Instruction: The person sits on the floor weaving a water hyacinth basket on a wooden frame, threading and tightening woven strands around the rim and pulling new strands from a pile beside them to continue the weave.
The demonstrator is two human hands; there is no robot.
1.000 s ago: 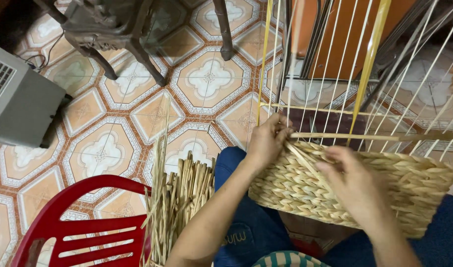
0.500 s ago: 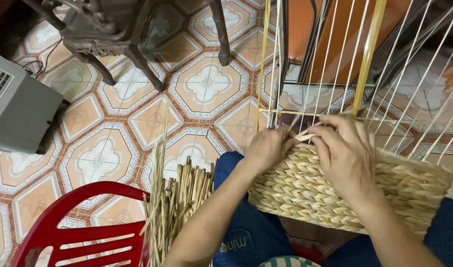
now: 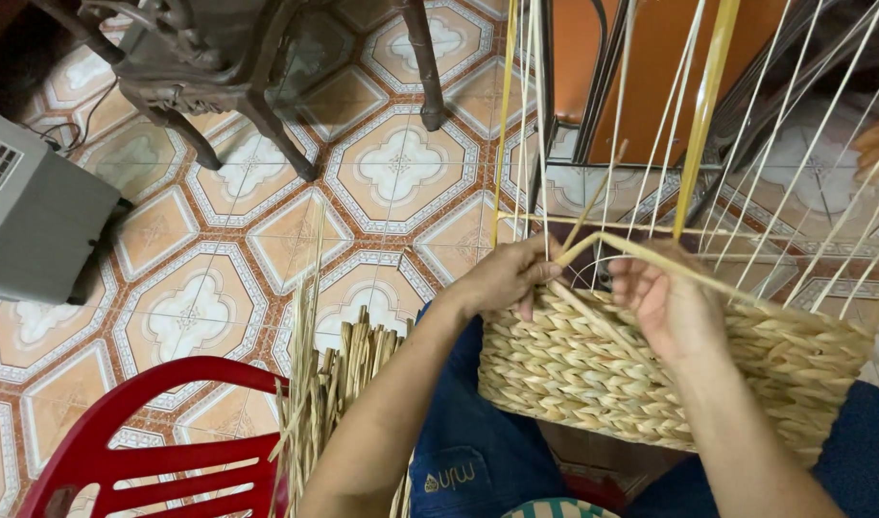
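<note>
A half-woven straw basket [image 3: 593, 384] rests on my lap, with many thin pale upright stakes [image 3: 708, 125] rising from its rim. My left hand [image 3: 507, 278] grips the basket's near left rim and pinches a flat straw strand [image 3: 651, 254]. My right hand [image 3: 665, 302] is at the rim beside it, fingers curled around the same strand, which bends over between the stakes.
A bundle of dried straw stalks [image 3: 339, 384] stands at my left knee beside a red plastic chair [image 3: 161, 451]. A grey box-shaped appliance [image 3: 36, 221] sits at left. Dark wooden furniture legs [image 3: 267, 115] stand on the patterned tile floor [image 3: 401, 173]. An orange panel [image 3: 651, 67] is behind the stakes.
My right hand has moved from the basket's front wall up to the rim, next to my left hand, and the strand is now looped between the stakes.
</note>
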